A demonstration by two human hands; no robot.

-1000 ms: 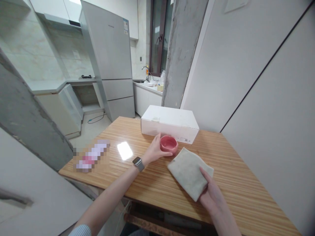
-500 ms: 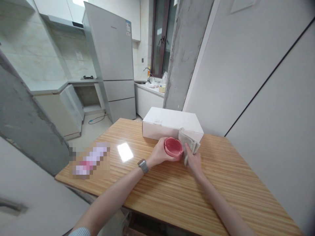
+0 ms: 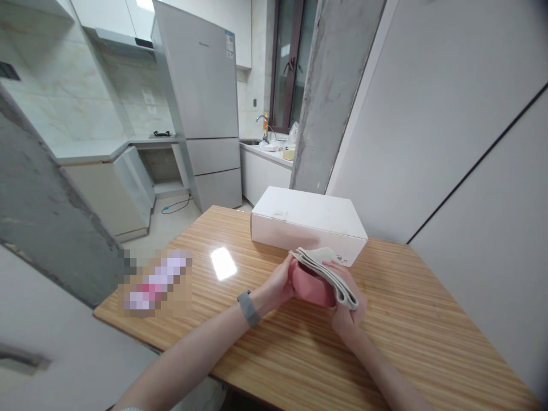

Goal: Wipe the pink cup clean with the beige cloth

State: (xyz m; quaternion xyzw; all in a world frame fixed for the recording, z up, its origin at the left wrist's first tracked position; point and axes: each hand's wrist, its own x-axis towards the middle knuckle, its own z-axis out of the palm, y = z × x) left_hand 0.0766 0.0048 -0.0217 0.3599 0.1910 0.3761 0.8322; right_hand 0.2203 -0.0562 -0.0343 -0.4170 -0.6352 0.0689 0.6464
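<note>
And there's the left hand (image 3: 279,283) curled snugly round the pink ceramic bowl (image 3: 311,291), tipped on its side just in front of the white cardboard box (image 3: 308,224), while the right hand (image 3: 347,303) grips a folded beige cloth (image 3: 326,272) against the bowl's rim

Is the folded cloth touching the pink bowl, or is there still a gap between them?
Touching: the head view shows the folded cloth lying across the rim of the pink bowl, with no gap, while the right hand holds it there.
</note>
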